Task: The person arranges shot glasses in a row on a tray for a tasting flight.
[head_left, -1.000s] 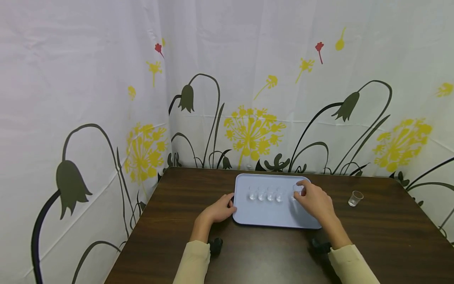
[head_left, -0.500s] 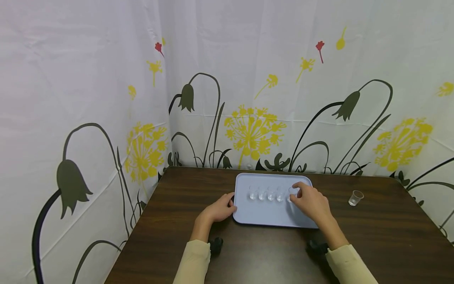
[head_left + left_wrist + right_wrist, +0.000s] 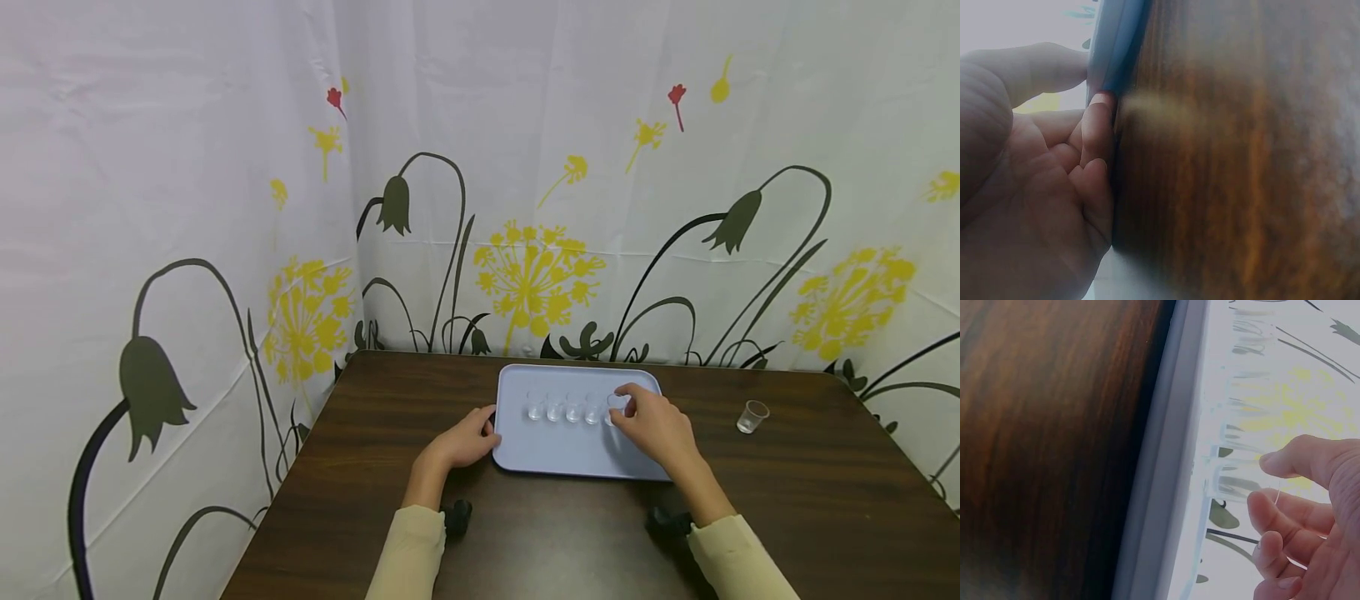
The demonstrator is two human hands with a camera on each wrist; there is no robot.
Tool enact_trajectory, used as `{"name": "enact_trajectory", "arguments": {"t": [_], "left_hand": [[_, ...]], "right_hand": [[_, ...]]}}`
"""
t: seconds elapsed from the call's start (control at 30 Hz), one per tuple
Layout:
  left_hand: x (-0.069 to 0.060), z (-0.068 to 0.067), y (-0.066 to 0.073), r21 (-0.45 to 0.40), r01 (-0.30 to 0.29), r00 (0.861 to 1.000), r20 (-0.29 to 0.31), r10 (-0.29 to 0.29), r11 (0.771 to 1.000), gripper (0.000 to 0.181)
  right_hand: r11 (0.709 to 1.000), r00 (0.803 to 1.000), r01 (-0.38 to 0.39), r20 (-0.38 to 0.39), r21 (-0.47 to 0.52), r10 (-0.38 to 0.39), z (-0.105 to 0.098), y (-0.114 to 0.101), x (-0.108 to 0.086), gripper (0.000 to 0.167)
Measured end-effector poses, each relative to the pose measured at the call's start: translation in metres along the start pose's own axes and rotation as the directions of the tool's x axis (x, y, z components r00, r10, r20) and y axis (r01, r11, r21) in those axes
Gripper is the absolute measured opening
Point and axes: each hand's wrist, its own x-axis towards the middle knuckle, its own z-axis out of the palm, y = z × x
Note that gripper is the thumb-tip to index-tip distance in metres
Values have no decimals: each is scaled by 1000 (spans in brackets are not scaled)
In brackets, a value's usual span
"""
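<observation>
A pale blue tray (image 3: 562, 454) lies on the table, its left rim gripped by my left hand (image 3: 459, 442). In the left wrist view the thumb (image 3: 1054, 69) is at the tray's upper edge and curled fingers lie against its lower side. Several small clear plastic cups (image 3: 573, 410) stand upright in a row on the tray. At the row's right end, my right hand (image 3: 660, 427) pinches one more clear cup (image 3: 611, 413) between thumb and index finger. The right wrist view shows that cup's rim between the fingertips, though bright glare blurs it.
Another clear cup (image 3: 752, 417) sits tilted on the dark wooden table (image 3: 555, 542), right of the tray. Behind the table hangs a white curtain (image 3: 480, 100) with printed flowers. Black wrist devices are strapped under both wrists.
My right hand has moved left with its cup, bringing it up beside the row's right end. The left hand stays at the tray's left rim.
</observation>
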Motion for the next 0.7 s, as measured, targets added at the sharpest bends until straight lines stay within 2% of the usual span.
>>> {"name": "enact_trajectory", "arguments": {"t": [0.07,0.3,0.4,0.53,0.7], "left_hand": [[4,2,-6,5,-4,1000,1,4,1000,60],[-3,-2,4,-32,-39,999,3,39,999,57],[1,0,-1,-20,-37,999,4,37,999,60],[15,7,-20,2,-40,999,6,40,999,62],[25,12,-34,3,-34,999,4,34,999,65]], "right_hand": [[1000,1000,2,1,0,-2,0,0,0,42],[1000,1000,-2,3,-6,2,0,0,-1,41],[1000,1000,-2,3,-8,2,-1,0,-1,41],[1000,1000,0,1,-7,0,-1,0,-1,41],[1000,1000,4,8,-6,-4,-1,0,-1,42]]}}
